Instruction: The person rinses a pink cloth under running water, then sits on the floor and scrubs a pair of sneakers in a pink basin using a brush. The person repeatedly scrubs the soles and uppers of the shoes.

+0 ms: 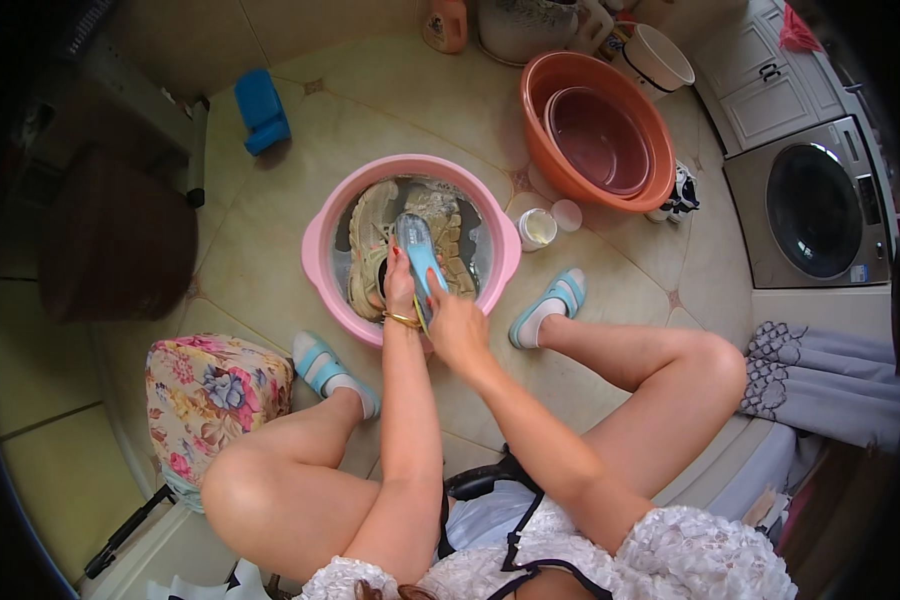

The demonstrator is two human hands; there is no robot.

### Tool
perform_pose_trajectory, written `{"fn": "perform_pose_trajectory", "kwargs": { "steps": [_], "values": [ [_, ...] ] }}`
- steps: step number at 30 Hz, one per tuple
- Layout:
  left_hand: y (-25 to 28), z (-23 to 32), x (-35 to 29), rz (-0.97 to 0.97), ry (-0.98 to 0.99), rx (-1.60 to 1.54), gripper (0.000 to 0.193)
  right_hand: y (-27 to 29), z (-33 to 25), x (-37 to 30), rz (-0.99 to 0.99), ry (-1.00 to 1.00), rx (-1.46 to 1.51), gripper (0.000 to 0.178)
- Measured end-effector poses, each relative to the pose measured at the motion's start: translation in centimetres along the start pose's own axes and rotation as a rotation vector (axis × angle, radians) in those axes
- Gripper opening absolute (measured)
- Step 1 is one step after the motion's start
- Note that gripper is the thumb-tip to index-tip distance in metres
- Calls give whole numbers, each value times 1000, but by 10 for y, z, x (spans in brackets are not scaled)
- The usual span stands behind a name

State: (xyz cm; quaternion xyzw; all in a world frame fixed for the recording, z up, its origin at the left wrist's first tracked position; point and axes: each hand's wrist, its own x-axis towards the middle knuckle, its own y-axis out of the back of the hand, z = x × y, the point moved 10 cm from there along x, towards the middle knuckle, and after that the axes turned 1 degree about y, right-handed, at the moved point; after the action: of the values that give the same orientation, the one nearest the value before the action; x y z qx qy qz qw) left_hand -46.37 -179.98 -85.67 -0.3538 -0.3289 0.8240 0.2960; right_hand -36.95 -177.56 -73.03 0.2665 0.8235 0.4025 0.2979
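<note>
A pink basin stands on the floor between my feet, with greyish water in it. Two wet beige sneakers lie inside: a left sneaker, with its dark opening showing, and a right sneaker, its chunky sole facing up. My right hand is closed round the handle of a light-blue brush, whose head lies over the right sneaker. My left hand reaches between the sneakers, right beside the brush, and appears to grip a sneaker; part of its fingers is hidden. A gold bracelet circles the left wrist.
Right of the basin sit an open white jar and its lid. Beyond are stacked orange-brown basins and a white bucket. A blue plastic piece lies far left; a washing machine stands at right.
</note>
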Motion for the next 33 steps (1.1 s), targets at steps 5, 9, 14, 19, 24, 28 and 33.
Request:
{"fn": "perform_pose_trajectory", "kwargs": {
  "steps": [5,9,14,19,24,28,33],
  "values": [
    [20,5,3,58,-175,11,49,10,-22,44,124,34,-57,40],
    [20,14,9,42,-241,108,49,8,-5,57,165,59,-12,39],
    [0,-6,2,-63,-8,-97,52,3,-1,-3,-11,3,-32,38],
    [-12,-13,2,-16,-45,-79,46,19,18,67,151,-38,-56,40],
    [-15,-8,-2,-447,121,-300,47,9,-12,-20,-108,-53,-45,42],
    [-19,-44,7,-183,227,-317,47,18,6,36,95,-16,-75,41],
    [-5,-30,6,-324,152,-296,61,17,-14,31,53,103,-112,39]
  ]
}}
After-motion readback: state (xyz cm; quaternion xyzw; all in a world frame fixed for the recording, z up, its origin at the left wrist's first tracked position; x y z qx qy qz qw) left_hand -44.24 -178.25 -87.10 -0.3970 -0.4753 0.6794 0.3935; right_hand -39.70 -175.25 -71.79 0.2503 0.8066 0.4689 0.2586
